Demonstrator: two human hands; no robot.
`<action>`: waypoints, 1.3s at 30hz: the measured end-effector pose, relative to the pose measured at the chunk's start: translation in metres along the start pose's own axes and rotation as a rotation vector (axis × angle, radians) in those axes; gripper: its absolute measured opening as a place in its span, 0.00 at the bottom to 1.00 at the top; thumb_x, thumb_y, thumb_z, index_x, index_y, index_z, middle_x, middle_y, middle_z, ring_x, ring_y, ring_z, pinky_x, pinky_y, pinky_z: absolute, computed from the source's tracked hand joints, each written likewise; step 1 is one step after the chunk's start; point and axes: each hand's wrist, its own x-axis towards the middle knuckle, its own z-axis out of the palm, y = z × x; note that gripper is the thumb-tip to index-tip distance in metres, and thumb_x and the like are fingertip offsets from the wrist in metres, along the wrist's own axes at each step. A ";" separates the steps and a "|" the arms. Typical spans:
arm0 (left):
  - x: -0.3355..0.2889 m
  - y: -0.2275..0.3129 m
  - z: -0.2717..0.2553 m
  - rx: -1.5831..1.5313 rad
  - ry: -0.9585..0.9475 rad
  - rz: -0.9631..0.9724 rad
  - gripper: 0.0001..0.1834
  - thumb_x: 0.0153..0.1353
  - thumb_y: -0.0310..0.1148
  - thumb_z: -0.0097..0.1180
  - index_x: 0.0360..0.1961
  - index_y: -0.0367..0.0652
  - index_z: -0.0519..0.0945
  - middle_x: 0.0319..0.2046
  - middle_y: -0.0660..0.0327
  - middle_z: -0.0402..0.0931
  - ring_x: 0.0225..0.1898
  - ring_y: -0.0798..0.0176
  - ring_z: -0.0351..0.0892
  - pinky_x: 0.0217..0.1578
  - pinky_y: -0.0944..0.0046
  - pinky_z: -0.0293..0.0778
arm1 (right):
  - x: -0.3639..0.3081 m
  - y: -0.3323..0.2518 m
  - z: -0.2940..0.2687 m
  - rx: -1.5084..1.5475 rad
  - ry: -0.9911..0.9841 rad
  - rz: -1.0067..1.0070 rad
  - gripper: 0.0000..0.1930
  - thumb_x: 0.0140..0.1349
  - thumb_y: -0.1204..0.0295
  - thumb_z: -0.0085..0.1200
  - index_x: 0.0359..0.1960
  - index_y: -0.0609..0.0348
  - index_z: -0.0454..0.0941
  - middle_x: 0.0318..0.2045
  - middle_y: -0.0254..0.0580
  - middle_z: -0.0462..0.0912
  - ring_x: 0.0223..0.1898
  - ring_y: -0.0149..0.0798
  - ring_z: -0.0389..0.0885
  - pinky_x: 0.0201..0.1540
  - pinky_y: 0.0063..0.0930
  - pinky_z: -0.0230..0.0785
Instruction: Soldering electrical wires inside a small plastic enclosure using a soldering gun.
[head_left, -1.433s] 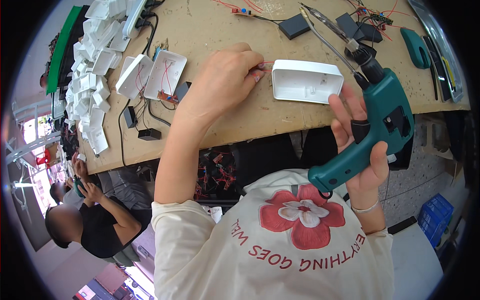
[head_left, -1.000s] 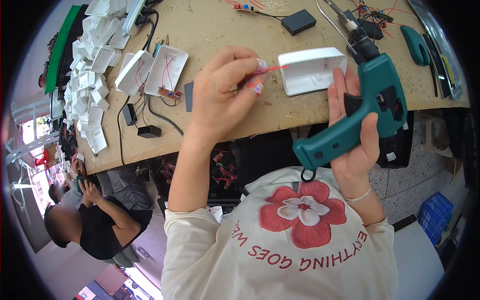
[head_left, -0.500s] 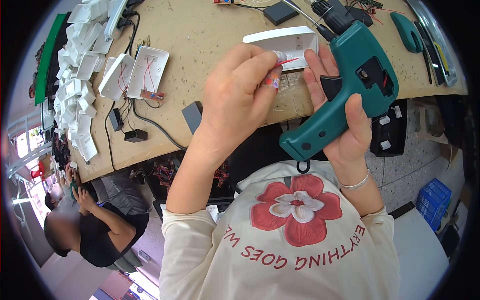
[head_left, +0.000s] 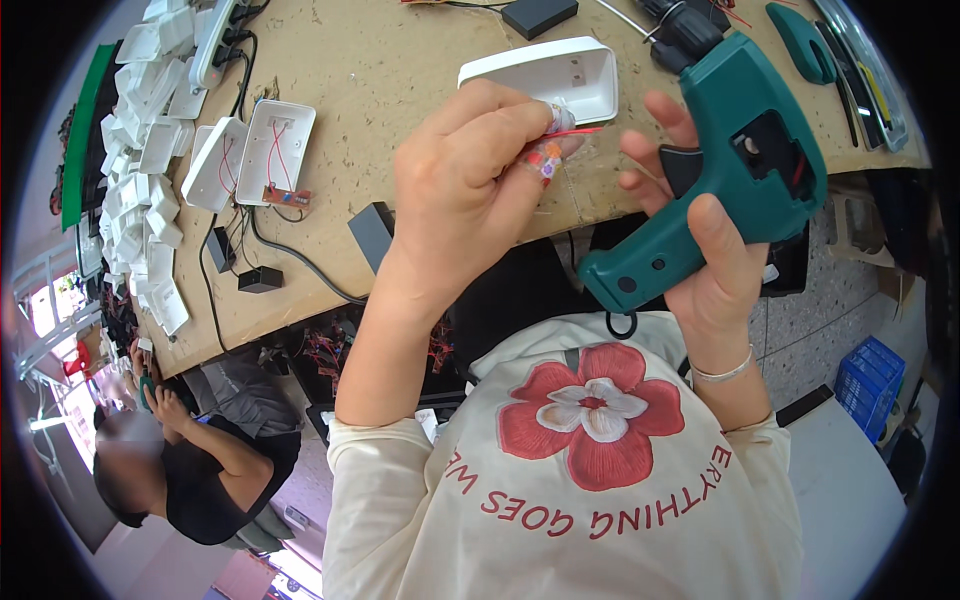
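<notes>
Left hand [head_left: 470, 190] pinched shut on red wire [head_left: 572, 132], right hand [head_left: 705, 245] wrapped around green glue gun [head_left: 725, 170], white casing [head_left: 545, 75] behind

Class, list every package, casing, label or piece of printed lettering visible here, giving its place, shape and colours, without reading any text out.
Open white plastic casing: on the bench above the left hand, rectangular.
Two open white casings with red wires: bench, left.
Stack of white casings: far left edge.
Blue plastic crate: floor, right.
Red curved lettering under a red flower print: cream shirt.

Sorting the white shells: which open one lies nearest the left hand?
The empty white shell just above the left hand; the wired pair lies far left.
</notes>
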 end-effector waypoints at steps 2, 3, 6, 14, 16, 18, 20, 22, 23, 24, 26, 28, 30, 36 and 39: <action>0.002 0.000 -0.005 -0.085 -0.032 -0.007 0.10 0.44 0.17 0.59 0.31 0.33 0.78 0.28 0.59 0.76 0.25 0.68 0.73 0.26 0.72 0.68 | 0.000 -0.009 0.001 -0.122 0.040 -0.024 0.32 0.55 0.71 0.55 0.61 0.63 0.55 0.56 0.58 0.65 0.47 0.43 0.76 0.47 0.32 0.72; 0.003 0.000 -0.008 -0.128 -0.074 -0.026 0.10 0.43 0.18 0.60 0.30 0.34 0.78 0.27 0.59 0.76 0.25 0.68 0.73 0.27 0.72 0.67 | 0.000 -0.013 0.003 -0.126 0.040 -0.023 0.32 0.55 0.71 0.55 0.61 0.63 0.55 0.56 0.58 0.65 0.47 0.43 0.76 0.47 0.32 0.72; 0.005 -0.004 -0.012 -0.208 -0.154 -0.046 0.09 0.43 0.19 0.62 0.29 0.34 0.78 0.26 0.60 0.76 0.25 0.69 0.72 0.26 0.72 0.65 | 0.001 -0.017 0.011 -0.244 0.067 -0.091 0.31 0.51 0.79 0.54 0.59 0.65 0.58 0.54 0.59 0.67 0.42 0.39 0.79 0.43 0.27 0.74; 0.006 -0.001 -0.011 -0.290 -0.191 -0.094 0.07 0.43 0.20 0.56 0.27 0.37 0.79 0.21 0.60 0.74 0.21 0.64 0.72 0.22 0.67 0.66 | 0.000 -0.013 0.018 -0.602 0.002 -0.189 0.28 0.48 0.87 0.53 0.54 0.67 0.65 0.50 0.54 0.72 0.39 0.34 0.80 0.41 0.23 0.74; 0.005 -0.002 -0.009 -0.288 -0.212 -0.058 0.09 0.43 0.20 0.65 0.28 0.35 0.78 0.22 0.63 0.74 0.23 0.72 0.68 0.22 0.73 0.61 | 0.000 -0.012 0.018 -0.633 0.005 -0.208 0.27 0.48 0.87 0.54 0.54 0.67 0.65 0.49 0.53 0.73 0.38 0.33 0.79 0.40 0.22 0.73; 0.005 -0.001 -0.007 -0.282 -0.228 -0.054 0.09 0.43 0.20 0.64 0.28 0.36 0.78 0.22 0.63 0.74 0.23 0.72 0.68 0.22 0.73 0.61 | 0.001 -0.012 0.017 -0.662 0.004 -0.226 0.27 0.48 0.87 0.54 0.53 0.66 0.66 0.49 0.52 0.73 0.37 0.32 0.79 0.39 0.20 0.73; 0.004 0.000 -0.006 -0.277 -0.248 -0.050 0.09 0.43 0.20 0.64 0.28 0.36 0.78 0.22 0.63 0.73 0.22 0.71 0.68 0.22 0.73 0.61 | 0.000 -0.011 0.017 -0.680 0.011 -0.227 0.25 0.49 0.86 0.55 0.52 0.67 0.67 0.47 0.50 0.74 0.35 0.29 0.78 0.37 0.18 0.72; 0.005 0.001 -0.005 -0.266 -0.254 -0.042 0.10 0.43 0.19 0.64 0.28 0.35 0.77 0.22 0.62 0.73 0.22 0.71 0.69 0.22 0.73 0.62 | 0.000 -0.011 0.016 -0.706 0.020 -0.233 0.24 0.49 0.86 0.55 0.51 0.67 0.68 0.46 0.49 0.75 0.34 0.28 0.77 0.36 0.17 0.71; 0.004 0.001 -0.004 -0.269 -0.256 -0.042 0.10 0.43 0.19 0.64 0.28 0.35 0.77 0.22 0.62 0.73 0.22 0.71 0.69 0.22 0.73 0.62 | -0.001 -0.011 0.015 -0.731 0.025 -0.242 0.23 0.49 0.86 0.55 0.50 0.67 0.68 0.45 0.48 0.76 0.33 0.26 0.76 0.35 0.16 0.70; 0.003 0.001 -0.003 -0.259 -0.235 -0.003 0.10 0.42 0.19 0.63 0.28 0.35 0.77 0.22 0.62 0.73 0.22 0.70 0.69 0.22 0.73 0.62 | -0.002 -0.010 0.015 -0.732 0.028 -0.240 0.23 0.49 0.86 0.55 0.50 0.67 0.68 0.45 0.48 0.76 0.33 0.26 0.76 0.35 0.16 0.70; 0.002 0.004 -0.001 -0.250 -0.215 0.036 0.10 0.42 0.18 0.62 0.28 0.35 0.77 0.22 0.62 0.73 0.22 0.70 0.69 0.22 0.72 0.62 | -0.003 -0.006 0.014 -0.691 0.098 -0.267 0.23 0.49 0.87 0.55 0.49 0.68 0.69 0.43 0.47 0.76 0.32 0.25 0.76 0.35 0.16 0.70; 0.002 0.009 0.000 -0.158 -0.190 0.091 0.10 0.41 0.16 0.60 0.28 0.35 0.76 0.22 0.61 0.73 0.22 0.69 0.69 0.21 0.71 0.63 | -0.004 -0.007 0.011 -0.693 0.115 -0.296 0.23 0.49 0.87 0.55 0.49 0.68 0.69 0.43 0.46 0.76 0.32 0.25 0.76 0.35 0.16 0.70; 0.003 0.008 0.001 -0.128 -0.184 0.106 0.11 0.40 0.16 0.59 0.28 0.35 0.76 0.22 0.60 0.72 0.21 0.67 0.70 0.20 0.70 0.64 | -0.006 -0.008 0.009 -0.695 0.132 -0.325 0.22 0.49 0.87 0.55 0.49 0.68 0.69 0.43 0.46 0.76 0.32 0.25 0.76 0.35 0.16 0.70; 0.001 0.012 0.011 0.235 -0.062 0.313 0.08 0.36 0.24 0.57 0.24 0.39 0.77 0.19 0.62 0.65 0.19 0.61 0.68 0.18 0.64 0.63 | -0.012 -0.012 0.007 -0.833 0.095 -0.348 0.22 0.49 0.87 0.55 0.49 0.68 0.69 0.43 0.47 0.76 0.34 0.27 0.77 0.37 0.16 0.71; -0.003 0.009 0.021 0.323 0.030 0.436 0.07 0.36 0.26 0.57 0.22 0.40 0.75 0.18 0.63 0.62 0.19 0.64 0.66 0.17 0.65 0.61 | -0.012 -0.008 0.008 -0.760 0.141 -0.289 0.22 0.49 0.87 0.55 0.49 0.68 0.69 0.44 0.48 0.76 0.34 0.28 0.78 0.37 0.17 0.72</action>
